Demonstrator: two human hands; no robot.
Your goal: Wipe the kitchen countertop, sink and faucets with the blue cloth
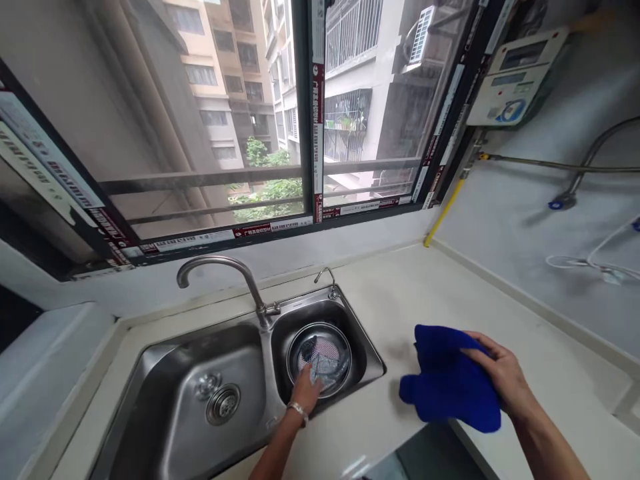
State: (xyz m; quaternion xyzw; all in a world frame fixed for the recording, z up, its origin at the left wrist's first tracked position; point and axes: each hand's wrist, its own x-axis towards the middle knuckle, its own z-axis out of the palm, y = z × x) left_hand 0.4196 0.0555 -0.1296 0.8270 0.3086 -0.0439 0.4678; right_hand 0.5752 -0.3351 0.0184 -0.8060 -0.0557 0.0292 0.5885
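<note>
My right hand [500, 373] grips a bright blue cloth [450, 380] by its right side and holds it above the countertop. The cloth hangs loosely, with a rounded flap sticking out at its left. My left hand [306, 390], with a bracelet at the wrist, reaches into a round metal colander [345, 343] in the small right basin. Its fingers close on the near-left edge of a crumpled grey patterned piece [327, 367], which looks like thin cloth or plastic. The fingertips are slightly blurred. A dark bit [309, 345] lies beyond the grey piece in the colander.
A larger sink basin [175, 400] with a drain [223, 404] lies to the left. A curved faucet [225, 263] and a small spout [326, 275] rise behind the basins. Pale countertop [390, 293] extends rightward. A dark opening [430, 453] shows at the front edge.
</note>
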